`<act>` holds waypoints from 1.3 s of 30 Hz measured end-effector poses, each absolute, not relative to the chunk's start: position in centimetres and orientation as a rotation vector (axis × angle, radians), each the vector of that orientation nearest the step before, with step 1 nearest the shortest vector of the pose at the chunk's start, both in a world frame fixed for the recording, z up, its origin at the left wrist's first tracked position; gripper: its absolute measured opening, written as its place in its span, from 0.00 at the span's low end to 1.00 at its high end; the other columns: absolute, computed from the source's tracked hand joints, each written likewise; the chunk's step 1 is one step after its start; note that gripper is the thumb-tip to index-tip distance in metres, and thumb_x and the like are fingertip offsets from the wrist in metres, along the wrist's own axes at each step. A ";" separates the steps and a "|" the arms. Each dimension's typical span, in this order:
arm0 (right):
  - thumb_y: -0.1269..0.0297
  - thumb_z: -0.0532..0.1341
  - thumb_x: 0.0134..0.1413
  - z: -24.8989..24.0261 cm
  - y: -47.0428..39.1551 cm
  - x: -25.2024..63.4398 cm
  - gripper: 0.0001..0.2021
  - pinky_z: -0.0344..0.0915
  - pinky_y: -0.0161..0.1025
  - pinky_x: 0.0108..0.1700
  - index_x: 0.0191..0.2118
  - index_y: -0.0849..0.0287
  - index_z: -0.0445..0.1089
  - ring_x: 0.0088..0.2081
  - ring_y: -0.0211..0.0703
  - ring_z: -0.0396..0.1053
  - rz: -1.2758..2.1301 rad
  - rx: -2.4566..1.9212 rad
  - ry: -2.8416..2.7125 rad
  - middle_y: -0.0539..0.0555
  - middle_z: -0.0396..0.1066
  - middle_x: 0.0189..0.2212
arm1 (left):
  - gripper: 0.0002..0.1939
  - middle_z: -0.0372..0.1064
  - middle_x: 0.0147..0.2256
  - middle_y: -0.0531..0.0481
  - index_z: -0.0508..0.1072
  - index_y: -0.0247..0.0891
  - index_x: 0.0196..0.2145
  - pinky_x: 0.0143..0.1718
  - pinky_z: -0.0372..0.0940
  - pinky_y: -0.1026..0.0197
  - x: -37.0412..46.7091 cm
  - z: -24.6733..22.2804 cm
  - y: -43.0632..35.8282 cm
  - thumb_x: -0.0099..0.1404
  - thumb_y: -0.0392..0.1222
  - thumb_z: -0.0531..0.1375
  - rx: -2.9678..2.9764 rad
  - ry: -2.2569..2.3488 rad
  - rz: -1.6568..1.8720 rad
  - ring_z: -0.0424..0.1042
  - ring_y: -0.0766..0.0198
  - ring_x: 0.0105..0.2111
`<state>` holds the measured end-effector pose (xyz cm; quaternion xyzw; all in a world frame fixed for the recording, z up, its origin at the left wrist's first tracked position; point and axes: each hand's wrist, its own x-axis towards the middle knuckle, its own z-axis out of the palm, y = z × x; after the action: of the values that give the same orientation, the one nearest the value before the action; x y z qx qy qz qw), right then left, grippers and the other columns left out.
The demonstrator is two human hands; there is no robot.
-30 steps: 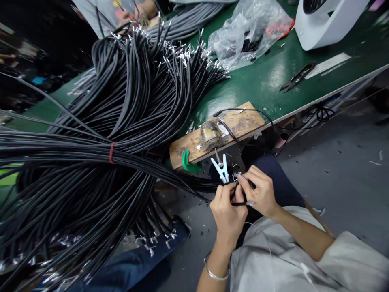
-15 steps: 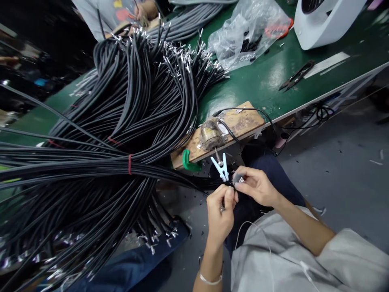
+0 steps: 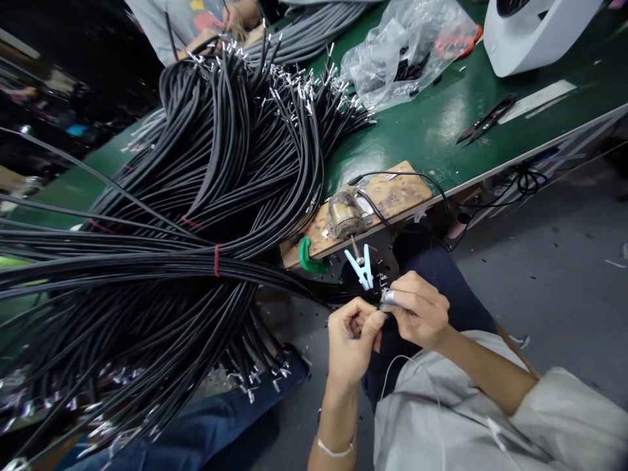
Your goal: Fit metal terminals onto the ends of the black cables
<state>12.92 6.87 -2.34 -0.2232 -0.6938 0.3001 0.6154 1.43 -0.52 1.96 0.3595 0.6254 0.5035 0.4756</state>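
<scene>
While the left hand (image 3: 349,337) and right hand (image 3: 419,311) are held close, fingertips (image 3: 375,322) are pinched, on what cannot be told. Black cables (image 3: 240,266) are seen left, a blue clothespin (image 3: 364,273) beyond.

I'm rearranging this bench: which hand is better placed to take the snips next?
Probably the right hand: the thread snips lie forward and right on the green tabletop, nearer it than the left hand.

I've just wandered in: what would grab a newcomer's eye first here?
First, the huge heap of long black cables with silvery tips, filling the picture's left and sprawling over the green tabletop. Then the light-blue plastic clothespin near the middle, just beyond the person's left hand and right hand. At the upper right, a bulky white appliance stands on the tabletop.
</scene>
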 end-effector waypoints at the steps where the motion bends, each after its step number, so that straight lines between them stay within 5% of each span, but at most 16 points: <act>1: 0.71 0.62 0.54 -2.4 7.0 13.1 0.05 0.67 0.43 0.29 0.35 0.55 0.73 0.28 0.45 0.70 0.698 -0.453 -1.637 0.56 0.74 0.29 | 0.19 0.55 0.14 0.60 0.65 0.36 0.21 0.13 0.46 0.70 1.2 2.1 -0.5 0.62 0.52 0.62 0.894 1.555 1.247 0.51 0.75 0.11; 5: 0.69 0.64 0.53 -1.7 6.9 14.1 0.03 0.65 0.41 0.29 0.35 0.56 0.72 0.26 0.41 0.67 0.831 -0.265 -1.758 0.54 0.72 0.26 | 0.16 0.56 0.18 0.58 0.66 0.35 0.21 0.18 0.52 0.69 0.9 2.4 -0.5 0.62 0.44 0.62 1.131 1.833 1.338 0.56 0.73 0.17; 12: 0.70 0.57 0.59 0.5 7.4 14.1 0.12 0.62 0.39 0.30 0.24 0.57 0.66 0.25 0.39 0.62 0.888 -0.741 -1.837 0.51 0.65 0.20 | 0.07 0.61 0.22 0.55 0.69 0.37 0.25 0.23 0.56 0.66 2.8 1.9 -0.7 0.60 0.34 0.62 1.586 2.090 1.311 0.60 0.69 0.21; 18: 0.73 0.57 0.57 -1.4 7.1 13.7 0.10 0.63 0.42 0.33 0.25 0.57 0.67 0.27 0.42 0.63 0.671 -0.680 -1.834 0.53 0.68 0.22 | 0.07 0.63 0.22 0.54 0.71 0.36 0.26 0.23 0.56 0.66 2.7 1.8 -0.8 0.63 0.36 0.61 1.467 1.985 1.302 0.61 0.69 0.21; 24: 0.70 0.57 0.59 -2.1 7.6 14.5 0.11 0.64 0.41 0.32 0.25 0.58 0.68 0.26 0.40 0.63 1.000 -0.682 -1.739 0.52 0.67 0.22 | 0.09 0.63 0.22 0.54 0.74 0.36 0.27 0.23 0.54 0.66 2.1 2.0 -0.8 0.64 0.39 0.60 1.363 1.925 1.279 0.61 0.69 0.22; 29: 0.64 0.54 0.64 -0.8 7.9 14.4 0.10 0.65 0.38 0.36 0.38 0.60 0.71 0.34 0.41 0.67 1.276 -0.748 -1.649 0.56 0.70 0.33 | 0.10 0.65 0.25 0.52 0.74 0.36 0.29 0.24 0.56 0.66 2.2 1.6 -0.7 0.66 0.41 0.58 1.271 1.861 1.241 0.63 0.68 0.23; 33: 0.65 0.56 0.63 -0.3 8.0 14.1 0.15 0.62 0.39 0.35 0.24 0.59 0.69 0.28 0.40 0.63 1.202 -0.600 -1.804 0.52 0.67 0.22 | 0.16 0.63 0.21 0.53 0.72 0.35 0.25 0.23 0.53 0.65 1.2 2.2 -0.6 0.69 0.45 0.55 1.249 1.802 1.052 0.61 0.68 0.21; 39: 0.43 0.60 0.54 -0.6 7.7 13.7 0.25 0.55 0.31 0.18 0.20 0.61 0.66 0.17 0.33 0.58 2.178 -0.295 -1.300 0.49 0.63 0.16 | 0.20 0.65 0.20 0.51 0.72 0.36 0.23 0.24 0.55 0.63 -0.9 3.0 0.2 0.67 0.50 0.56 1.441 1.366 1.143 0.62 0.67 0.21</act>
<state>13.66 7.67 -0.57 -0.1104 -0.4873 0.8164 0.2897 -0.90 0.21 3.01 0.5730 0.5431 0.4545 0.4125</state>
